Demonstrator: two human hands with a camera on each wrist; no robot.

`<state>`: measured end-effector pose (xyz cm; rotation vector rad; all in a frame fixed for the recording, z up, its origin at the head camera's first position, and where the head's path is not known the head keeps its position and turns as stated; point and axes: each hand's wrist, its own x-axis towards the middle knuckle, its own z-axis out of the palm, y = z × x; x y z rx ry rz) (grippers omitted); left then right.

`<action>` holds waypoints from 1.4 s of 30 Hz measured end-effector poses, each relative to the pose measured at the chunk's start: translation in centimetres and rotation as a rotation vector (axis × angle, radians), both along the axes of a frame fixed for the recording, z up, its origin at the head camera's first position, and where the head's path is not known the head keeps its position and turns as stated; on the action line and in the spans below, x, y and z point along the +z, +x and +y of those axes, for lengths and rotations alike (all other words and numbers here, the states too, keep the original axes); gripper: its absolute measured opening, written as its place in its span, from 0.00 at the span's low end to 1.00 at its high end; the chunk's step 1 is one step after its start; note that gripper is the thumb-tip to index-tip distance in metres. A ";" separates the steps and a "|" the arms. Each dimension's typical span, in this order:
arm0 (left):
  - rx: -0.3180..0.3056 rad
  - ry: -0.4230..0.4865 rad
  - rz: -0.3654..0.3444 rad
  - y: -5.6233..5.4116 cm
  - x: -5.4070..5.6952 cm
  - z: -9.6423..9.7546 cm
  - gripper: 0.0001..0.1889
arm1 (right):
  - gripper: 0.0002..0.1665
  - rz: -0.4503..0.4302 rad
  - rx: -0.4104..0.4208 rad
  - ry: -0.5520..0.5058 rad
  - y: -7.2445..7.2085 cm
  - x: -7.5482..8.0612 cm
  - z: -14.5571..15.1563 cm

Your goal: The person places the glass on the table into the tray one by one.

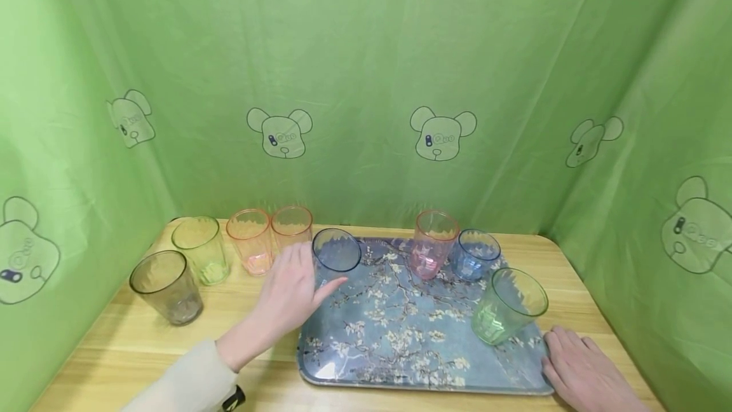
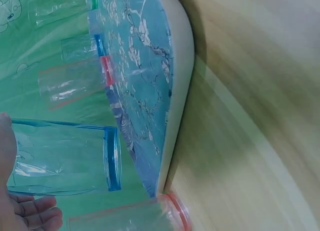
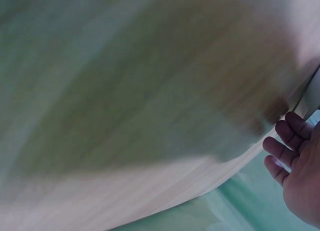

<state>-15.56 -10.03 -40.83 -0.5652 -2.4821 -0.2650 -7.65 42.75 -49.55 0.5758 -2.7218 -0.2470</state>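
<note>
Head view shows the left hand [image 1: 293, 285] pinching a blue glass [image 1: 337, 252] at the ten-o'clock corner of the tray [image 1: 394, 370], where drifting toward nine could topple the adjacent orange glass [image 1: 293, 224]; the right hand's [image 1: 586, 367] grip is unclear.

My left hand [image 1: 290, 288] holds a clear blue glass [image 2: 65, 156], mouth up, at the blossom-patterned blue tray's [image 1: 394, 316] far left corner.

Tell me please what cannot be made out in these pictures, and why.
Head view: lower part of the orange-rimmed glass nearest the left hand, behind that hand.
Head view: lettering on the bear prints, too small.
Left wrist view: part of the bottommost glass, cut by the bottom edge.
Right wrist view: part of the right hand, cut by the right edge.
</note>
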 end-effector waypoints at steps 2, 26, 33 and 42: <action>-0.005 -0.007 0.005 -0.4 0.0 0.4 0.44 | 0.15 -0.002 -0.002 0.002 0.0 0.0 0.0; -0.120 0.012 -0.145 -5.5 -0.7 5.4 0.45 | 0.15 -0.012 -0.002 0.001 -0.2 0.1 0.2; -0.113 0.045 -0.205 -7.0 -1.4 6.4 0.40 | 0.15 0.028 0.038 -0.002 -0.2 0.0 0.3; -0.106 0.137 -0.291 -8.4 -2.4 7.2 0.43 | 0.14 0.040 0.042 0.008 -0.2 -0.1 0.3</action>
